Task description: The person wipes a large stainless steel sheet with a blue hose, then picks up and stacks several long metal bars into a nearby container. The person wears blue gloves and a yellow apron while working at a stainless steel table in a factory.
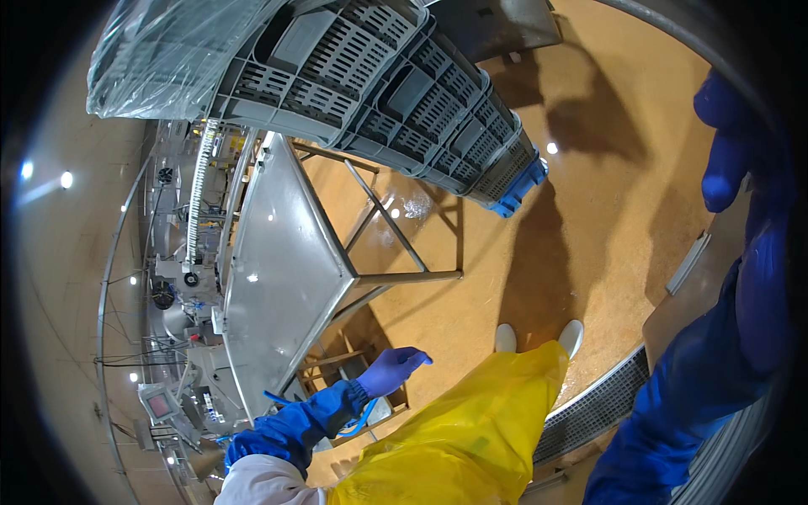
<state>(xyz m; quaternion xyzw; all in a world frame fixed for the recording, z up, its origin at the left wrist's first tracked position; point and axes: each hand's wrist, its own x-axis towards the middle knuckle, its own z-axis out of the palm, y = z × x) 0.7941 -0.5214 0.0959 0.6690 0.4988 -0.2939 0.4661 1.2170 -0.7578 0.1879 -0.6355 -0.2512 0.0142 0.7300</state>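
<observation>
My left hand [394,372], in a purple glove, hangs low beside the near end of a steel table [286,244]. Its fingers point to the right, loosely stretched, with nothing seen in them. High at the right rim is my right hand [749,160], also gloved, its fingers apart next to a grey curved edge. Whether it touches that edge I cannot tell. A tall stack of grey slatted crates [362,71] stands ahead, with a blue base [513,189] under it. Clear plastic film [177,63] covers the top crate.
Orange floor [606,219] spreads ahead of my yellow apron [454,429] and light boots [571,337]. A floor grate [593,408] lies at lower right. Machinery with a screen [158,406] stands at left. A dark grey panel [497,25] shows at the top.
</observation>
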